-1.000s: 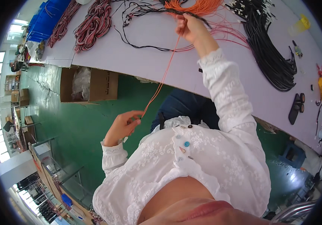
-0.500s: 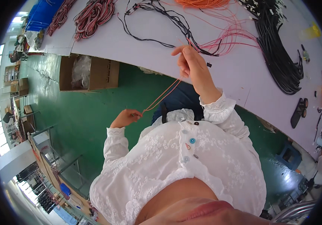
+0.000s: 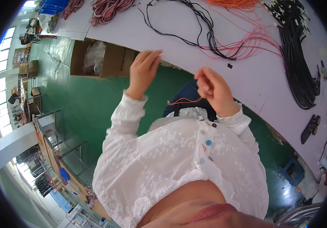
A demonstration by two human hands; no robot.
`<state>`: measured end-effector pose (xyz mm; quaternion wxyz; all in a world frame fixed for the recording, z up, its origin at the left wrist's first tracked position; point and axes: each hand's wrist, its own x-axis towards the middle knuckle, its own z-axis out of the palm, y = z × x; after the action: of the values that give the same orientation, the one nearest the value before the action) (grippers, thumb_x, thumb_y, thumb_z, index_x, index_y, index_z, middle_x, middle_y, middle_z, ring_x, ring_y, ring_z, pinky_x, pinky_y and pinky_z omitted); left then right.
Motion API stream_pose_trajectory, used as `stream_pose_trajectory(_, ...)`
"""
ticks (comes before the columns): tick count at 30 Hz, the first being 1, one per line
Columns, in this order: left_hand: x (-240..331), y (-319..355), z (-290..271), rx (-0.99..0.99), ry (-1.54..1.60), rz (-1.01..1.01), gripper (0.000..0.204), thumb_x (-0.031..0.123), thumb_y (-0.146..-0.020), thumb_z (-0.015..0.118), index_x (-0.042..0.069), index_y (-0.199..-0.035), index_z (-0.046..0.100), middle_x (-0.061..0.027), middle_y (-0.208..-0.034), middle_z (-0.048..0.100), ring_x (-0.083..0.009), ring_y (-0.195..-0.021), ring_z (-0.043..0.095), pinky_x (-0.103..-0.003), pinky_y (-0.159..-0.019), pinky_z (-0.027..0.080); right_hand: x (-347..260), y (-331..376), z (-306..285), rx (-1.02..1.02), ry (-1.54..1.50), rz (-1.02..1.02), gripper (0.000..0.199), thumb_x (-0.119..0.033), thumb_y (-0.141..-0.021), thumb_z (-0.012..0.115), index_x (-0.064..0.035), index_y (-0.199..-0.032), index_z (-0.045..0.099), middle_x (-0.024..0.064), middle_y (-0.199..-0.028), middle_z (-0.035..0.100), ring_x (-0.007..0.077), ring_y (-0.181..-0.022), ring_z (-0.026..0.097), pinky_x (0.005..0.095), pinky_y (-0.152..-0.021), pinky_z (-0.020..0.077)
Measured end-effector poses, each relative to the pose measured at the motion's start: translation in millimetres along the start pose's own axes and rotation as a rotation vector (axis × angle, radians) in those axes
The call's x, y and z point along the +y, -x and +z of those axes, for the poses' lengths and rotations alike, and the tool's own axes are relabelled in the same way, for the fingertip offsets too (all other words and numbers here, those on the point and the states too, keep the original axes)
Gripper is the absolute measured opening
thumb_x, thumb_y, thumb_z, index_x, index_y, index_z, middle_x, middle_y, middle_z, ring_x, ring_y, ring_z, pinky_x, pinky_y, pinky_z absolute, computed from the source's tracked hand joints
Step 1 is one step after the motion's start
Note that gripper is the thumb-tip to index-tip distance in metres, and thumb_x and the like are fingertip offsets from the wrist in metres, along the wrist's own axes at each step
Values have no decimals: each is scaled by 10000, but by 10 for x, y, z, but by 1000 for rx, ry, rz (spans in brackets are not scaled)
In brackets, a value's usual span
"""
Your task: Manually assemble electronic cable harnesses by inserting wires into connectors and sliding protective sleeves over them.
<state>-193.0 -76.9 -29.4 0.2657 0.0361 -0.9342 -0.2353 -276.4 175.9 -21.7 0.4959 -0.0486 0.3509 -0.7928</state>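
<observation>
1. Cardboard box (image 3: 106, 60), upper left of the frame: brown, open-topped, stiff corrugated walls, crinkled clear plastic bagging inside; it stands on the glossy green floor (image 3: 83, 102) under the table edge.
2. Red-and-white cable coils (image 3: 110, 7), top left on the table: ribbed, ropy loops.
3. My left hand (image 3: 143, 70), upper centre-left: fingers extended and loosely together, tips at the edge of the white table (image 3: 178, 34); I cannot tell whether they pinch anything.
4. Black wire bundle (image 3: 205, 30), top centre: thin, smooth strands, sprawling in loose curves over the matt white top.
5. Thin orange wire (image 3: 182, 101), centre of the frame: one fine, flexible strand, sagging in a shallow loop below my right hand, clear of the table and in front of my white lace blouse (image 3: 171, 159).
6. My right hand (image 3: 213, 89), centre-right: fingers curled shut, pinching the orange wire's end. Judgement: one strand is drawn from the stock and in hand; many remain.
7. Pink-red wire tangle (image 3: 254, 41), upper right: hair-thin, springy.
8. Heavy black cable bundle (image 3: 300, 68), far right: thick, dense, with pale connector ends at the top.
</observation>
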Motion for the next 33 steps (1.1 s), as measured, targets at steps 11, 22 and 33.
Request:
stream_pose_trajectory(11,80,-1030,736,-271,-130,484,157,106,-874,671,128,-1025,707,-32,-1192,654,-245,-933,660,-363,-765,547,73,25,-214,333,-145,-107,302,-267,-1092,468,-10,-1123,624,-38,-743,463,45,-578,302,221,-517,270)
stream_pose_trajectory(22,613,-1411,437,-134,-146,1034,343,188,-796,705,248,-1134,688,8,-919,602,-215,-854,630,-353,-677,535,-86,-284,-89,359,-297,-327,320,-314,-1095,464,-58,-1236,593,-7,-983,592,79,-820,500,227,-675,398)
stream_pose_trajectory(33,-51,-1331,753,-170,232,558,271,79,-812,772,144,-1055,671,-1,-843,664,-205,-822,662,-359,-777,506,-375,-477,-181,271,-350,-441,220,-306,-1086,506,-121,-1166,594,48,-1137,654,147,-1002,580,308,-798,446)
